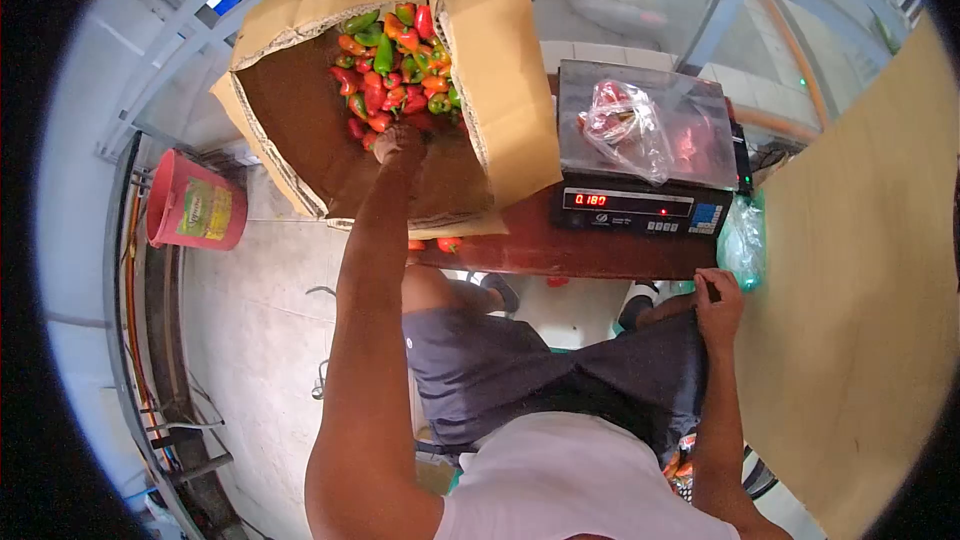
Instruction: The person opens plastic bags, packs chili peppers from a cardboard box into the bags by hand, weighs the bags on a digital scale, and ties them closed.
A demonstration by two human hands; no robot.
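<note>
My left hand [400,143] reaches down into a large open cardboard box [505,85], at the near edge of a pile of red, green and orange peppers [395,70]. Its fingers are mostly hidden among the shadow and the peppers. At the front edge of the dark red table, my right hand [718,302] is curled with thumb and fingertip close together; whatever it may hold is too small to make out. A clear plastic bag [628,130] with red peppers inside rests on the black digital scale [575,162], whose display is lit red.
A red bucket [202,202] with a yellow-green label stands at the left. Loose red peppers [449,244] lie by the box on the red table [520,245]. Green-tinted plastic bags [742,245] hang right of the scale, beside a pale wooden panel [850,270].
</note>
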